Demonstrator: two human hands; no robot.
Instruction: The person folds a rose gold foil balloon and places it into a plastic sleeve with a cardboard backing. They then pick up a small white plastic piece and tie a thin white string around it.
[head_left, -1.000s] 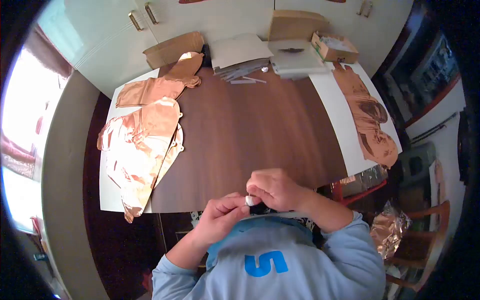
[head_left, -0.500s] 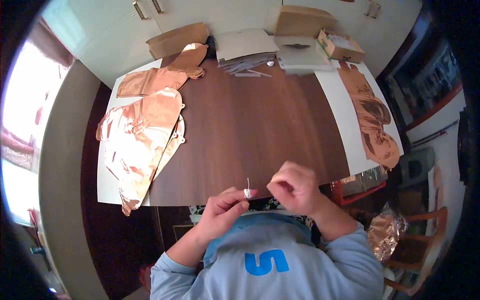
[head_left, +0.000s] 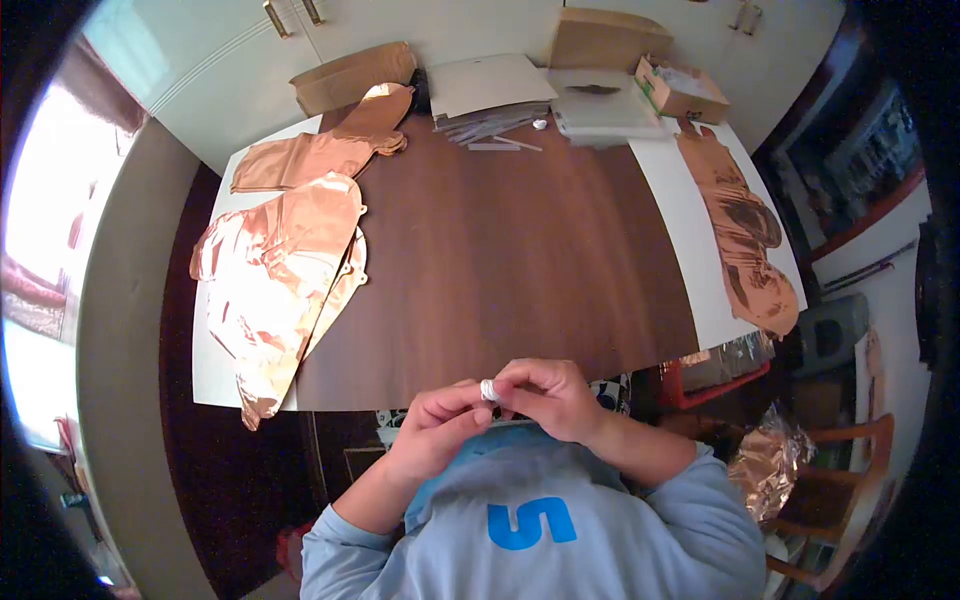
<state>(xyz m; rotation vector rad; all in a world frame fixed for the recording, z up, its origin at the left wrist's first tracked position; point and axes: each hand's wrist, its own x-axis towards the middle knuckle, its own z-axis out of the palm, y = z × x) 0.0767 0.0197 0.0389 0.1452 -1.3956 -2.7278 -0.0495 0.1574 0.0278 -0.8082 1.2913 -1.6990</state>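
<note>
String, thin and white, wound into a small snug band (head_left: 488, 390), sits near the middle of the near edge of the dark brown wood-grain tabletop (head_left: 510, 250) with white outer sections. The band appears to circle the index finger of the left hand (head_left: 435, 420), close to its tip. That finger reaches out toward the right hand; the left thumb lies bent just below, and I cannot tell whether its grip presses on the string. The right hand (head_left: 552, 400) comes in from the other side, its thumb and bent fingers gathered against the band's right side. Whether this grip pinches the winding, a loose end or the left fingertip is hidden.

Both forearms slope up from the pale blue sleeves to the tabletop's near edge, elbows wide, wrists slightly bent, the hands meeting before the person's body.

Along the tabletop's left side lie flat, shiny copper-coloured foil pieces (head_left: 290, 240); a narrower, wrinkled copper-coloured foil piece (head_left: 735, 210) lies along its right side. At its far edge are pale translucent strips (head_left: 485, 128) and a small white lump (head_left: 540, 124).
</note>
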